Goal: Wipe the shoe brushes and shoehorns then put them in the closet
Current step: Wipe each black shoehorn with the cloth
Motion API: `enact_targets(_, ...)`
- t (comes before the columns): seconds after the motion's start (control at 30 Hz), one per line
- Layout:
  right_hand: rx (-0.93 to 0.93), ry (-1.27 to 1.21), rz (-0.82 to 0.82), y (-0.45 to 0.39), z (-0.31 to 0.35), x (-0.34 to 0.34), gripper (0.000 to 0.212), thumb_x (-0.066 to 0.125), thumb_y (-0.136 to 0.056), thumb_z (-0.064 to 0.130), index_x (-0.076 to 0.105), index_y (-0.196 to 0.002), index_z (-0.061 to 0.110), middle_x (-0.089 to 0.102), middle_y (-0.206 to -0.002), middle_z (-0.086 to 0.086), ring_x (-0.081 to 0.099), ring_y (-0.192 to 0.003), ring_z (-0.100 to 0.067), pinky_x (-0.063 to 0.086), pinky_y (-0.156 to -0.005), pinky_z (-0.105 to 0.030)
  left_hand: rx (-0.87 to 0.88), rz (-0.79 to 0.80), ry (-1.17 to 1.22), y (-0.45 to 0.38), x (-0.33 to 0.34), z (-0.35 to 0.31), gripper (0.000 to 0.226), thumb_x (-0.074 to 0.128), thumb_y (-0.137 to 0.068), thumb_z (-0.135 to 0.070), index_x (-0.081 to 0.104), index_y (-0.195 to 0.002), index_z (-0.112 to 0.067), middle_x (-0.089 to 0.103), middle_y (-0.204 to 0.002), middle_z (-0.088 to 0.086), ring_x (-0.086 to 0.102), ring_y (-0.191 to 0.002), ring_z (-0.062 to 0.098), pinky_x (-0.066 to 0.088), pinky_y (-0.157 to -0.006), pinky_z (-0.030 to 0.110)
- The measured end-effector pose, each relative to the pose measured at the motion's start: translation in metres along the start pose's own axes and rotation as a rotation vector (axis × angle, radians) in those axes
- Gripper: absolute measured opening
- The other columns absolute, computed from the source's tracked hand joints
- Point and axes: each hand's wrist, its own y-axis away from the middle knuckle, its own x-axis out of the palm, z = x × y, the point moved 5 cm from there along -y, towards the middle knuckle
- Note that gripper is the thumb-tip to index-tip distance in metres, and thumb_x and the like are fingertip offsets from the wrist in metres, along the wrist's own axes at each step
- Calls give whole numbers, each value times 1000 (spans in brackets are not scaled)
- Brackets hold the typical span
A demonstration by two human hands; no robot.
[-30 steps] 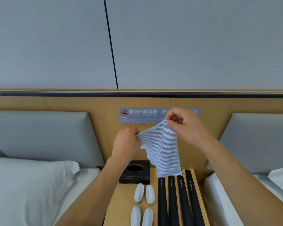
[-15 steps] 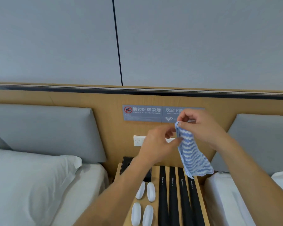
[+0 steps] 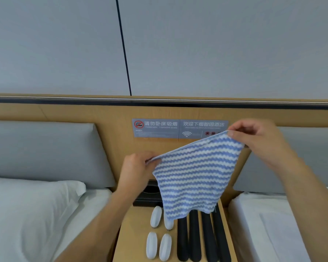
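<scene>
A blue-and-white striped cloth hangs spread out in the air above the nightstand. My left hand pinches its left corner, and my right hand pinches its upper right corner, higher up. Below the cloth, several white shoe brushes lie in two rows on the nightstand. To their right lie several long black shoehorns side by side. The cloth hides the far ends of the shoehorns and part of one brush.
A black tissue box stands at the back of the nightstand, partly behind my left hand. Beds with white pillows flank the nightstand on both sides. A wooden headboard panel with a grey sign rises behind.
My hands have moved apart. The cloth, bunched and hanging from my right hand half a second ago, is now stretched open between both hands.
</scene>
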Motion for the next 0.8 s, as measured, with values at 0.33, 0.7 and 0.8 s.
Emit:
enact_targets(0.33,-22,5,-67,3,-10,-14,10,79,-80,15,75,-72,19,73,-66,1,63,-55,-2,52,-54,-12,200,152,176,-27,-67,-27,21,64,-89,-39,77,-88,-23,71,-79,2,64,-70,22,50,-61,35)
enact_targets(0.7,340,-161,-6,-40,-9,28,21,71,-90,14,66,-69,10,68,-62,-2,61,-50,-10,55,-48,-20,-282,-9,275,-94,-53,-6,9,71,-82,-10,67,-75,-5,72,-69,11,69,-61,21,58,-59,34)
enact_targets(0.8,292,-188,-22,-45,8,51,20,72,-89,9,68,-69,9,67,-56,0,59,-44,-9,53,-47,-20,-216,-11,200,-92,-41,-29,9,66,-78,-9,67,-69,-8,71,-62,8,71,-54,21,62,-57,43)
